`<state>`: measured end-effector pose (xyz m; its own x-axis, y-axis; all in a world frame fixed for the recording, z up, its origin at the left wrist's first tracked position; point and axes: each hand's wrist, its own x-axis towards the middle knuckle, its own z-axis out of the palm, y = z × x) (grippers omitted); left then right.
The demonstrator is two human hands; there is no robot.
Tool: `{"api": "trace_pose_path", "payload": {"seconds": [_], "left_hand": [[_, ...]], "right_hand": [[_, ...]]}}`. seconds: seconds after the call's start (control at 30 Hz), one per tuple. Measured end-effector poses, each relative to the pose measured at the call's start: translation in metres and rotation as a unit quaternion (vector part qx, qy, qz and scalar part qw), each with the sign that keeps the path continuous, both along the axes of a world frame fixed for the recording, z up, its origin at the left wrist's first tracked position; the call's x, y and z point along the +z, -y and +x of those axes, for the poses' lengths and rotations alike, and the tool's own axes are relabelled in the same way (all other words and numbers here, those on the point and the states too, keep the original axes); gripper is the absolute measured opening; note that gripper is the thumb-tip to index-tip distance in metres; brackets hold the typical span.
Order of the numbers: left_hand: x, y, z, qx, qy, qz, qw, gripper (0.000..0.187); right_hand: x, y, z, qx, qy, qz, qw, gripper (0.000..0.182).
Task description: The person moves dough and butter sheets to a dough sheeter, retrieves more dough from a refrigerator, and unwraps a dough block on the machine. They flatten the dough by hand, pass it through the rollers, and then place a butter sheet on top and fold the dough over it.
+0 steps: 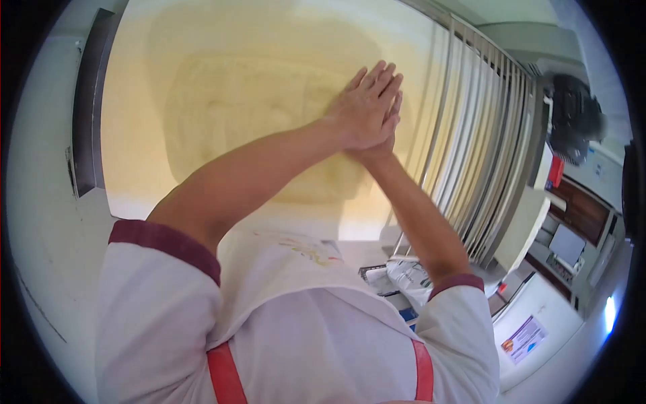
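Observation:
My left hand [363, 111] lies across my right hand [378, 149], the two pressed together with fingers stretched out. Much of the right hand is hidden beneath the left. Both are over the right end of a wide, flat, pale yellow sheet of dough [249, 101], and neither holds anything. The dough has rounded corners and shallow dents on its surface. It is spread on a light-coloured worktable [134, 121], partly covered in this view by my left forearm.
A metal rack with stacked trays [478, 128] stands close along the table's right side. Below it are a white plastic bag [409, 276] and a white cabinet with a purple label [525, 339]. A dark machine [572, 118] is at the far right. A pale wall [44, 202] runs along the left.

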<state>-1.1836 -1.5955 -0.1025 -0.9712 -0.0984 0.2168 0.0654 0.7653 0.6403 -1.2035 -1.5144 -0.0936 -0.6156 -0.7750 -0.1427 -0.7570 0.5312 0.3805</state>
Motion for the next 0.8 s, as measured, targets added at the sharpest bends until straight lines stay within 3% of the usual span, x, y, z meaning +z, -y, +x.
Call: {"api": "trace_pose_path", "payload": {"seconds": [0.03,0.1,0.13,0.2,0.33,0.5,0.6,0.7,0.8], "left_hand": [[-0.004,0.002,-0.008,0.007,0.004,-0.008,1.0,0.066],[-0.012,0.007,-0.024,0.007,0.026,-0.084,0.996,0.065],[-0.01,0.004,-0.024,0.001,0.033,-0.119,0.992,0.065],[-0.012,0.0,-0.024,0.006,0.032,-0.086,0.996,0.066],[-0.009,0.0,-0.013,-0.013,0.022,-0.045,0.999,0.068],[0.005,-0.025,0.054,-0.085,0.079,-0.033,0.993,0.071],[0.002,-0.023,0.038,-0.082,0.084,-0.059,0.991,0.071],[0.004,-0.03,0.049,-0.086,0.09,-0.075,0.989,0.071],[-0.004,-0.028,0.044,-0.073,0.041,-0.037,0.996,0.061]], "right_hand": [[-0.008,0.003,-0.013,-0.012,0.002,0.004,1.0,0.09],[-0.037,-0.013,-0.019,-0.021,0.097,-0.136,0.986,0.093],[-0.04,-0.018,-0.014,-0.028,0.117,-0.106,0.987,0.093],[-0.032,-0.014,-0.023,-0.037,0.116,-0.07,0.99,0.093],[-0.006,-0.022,0.006,-0.039,0.12,-0.133,0.983,0.089],[-0.017,-0.038,0.038,-0.058,0.14,-0.168,0.974,0.09],[-0.026,-0.041,0.052,-0.062,0.134,-0.172,0.974,0.092],[-0.036,-0.057,0.055,-0.005,0.215,-0.319,0.923,0.087],[-0.017,-0.052,0.055,-0.049,0.232,-0.394,0.888,0.072]]}}
